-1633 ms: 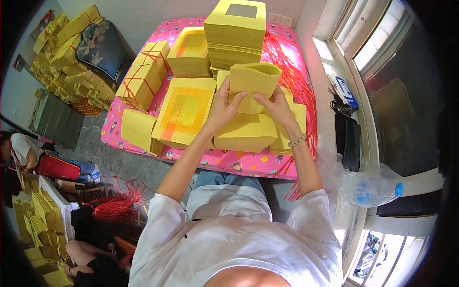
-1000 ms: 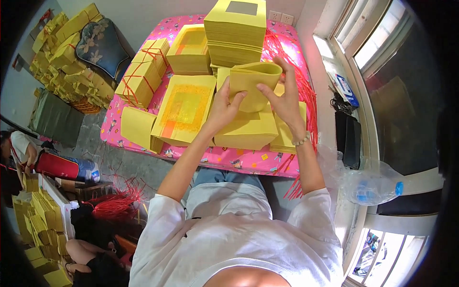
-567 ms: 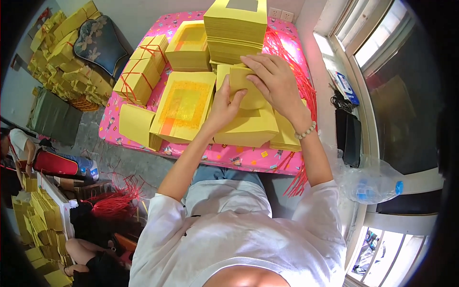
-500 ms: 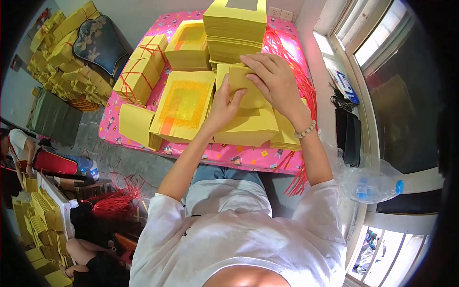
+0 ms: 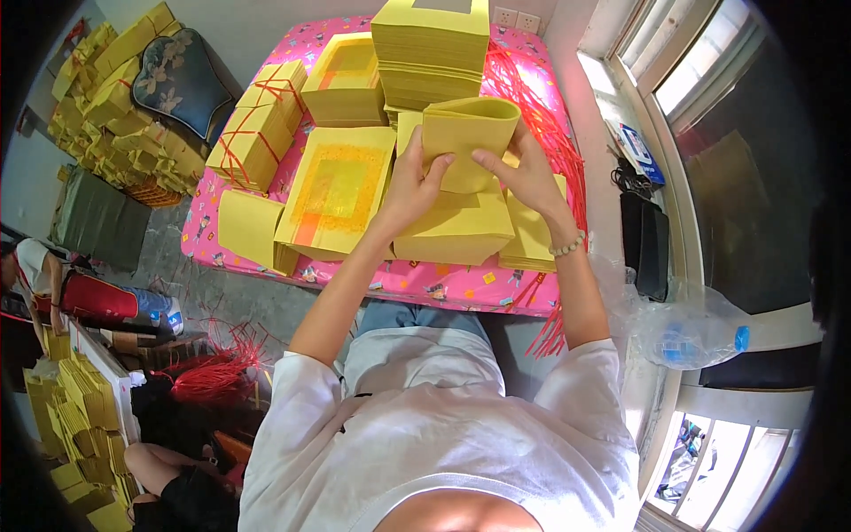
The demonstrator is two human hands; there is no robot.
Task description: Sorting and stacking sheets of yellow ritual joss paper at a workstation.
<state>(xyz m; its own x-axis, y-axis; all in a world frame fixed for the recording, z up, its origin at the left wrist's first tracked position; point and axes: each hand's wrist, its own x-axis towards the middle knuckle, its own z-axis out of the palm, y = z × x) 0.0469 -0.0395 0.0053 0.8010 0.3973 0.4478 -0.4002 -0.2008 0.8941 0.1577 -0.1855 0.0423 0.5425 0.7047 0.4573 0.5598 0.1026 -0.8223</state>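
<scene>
Between my two hands is a folded wad of yellow paper (image 5: 468, 142), its bend rounded at the right. My left hand (image 5: 415, 182) grips its left edge, thumb on the near face. My right hand (image 5: 529, 173) wraps its right side, thumb also in front, a beaded bracelet on that wrist. Below the wad lies a yellow paper stack (image 5: 454, 232). To its left sits another stack with an orange and gold printed panel (image 5: 341, 191). A tall yellow paper stack (image 5: 430, 58) rises just beyond my hands.
Bundles tied with red string (image 5: 259, 124) lie on the pink patterned bed (image 5: 425, 288). Loose red strips (image 5: 545, 115) run along its right side. A large plastic bottle (image 5: 691, 337) stands by the window. At lower left, other people sit near more yellow paper (image 5: 84, 399).
My right hand has moved from the top of the paper down to its right side. The wad now stands folded upright, its rounded bend showing.
</scene>
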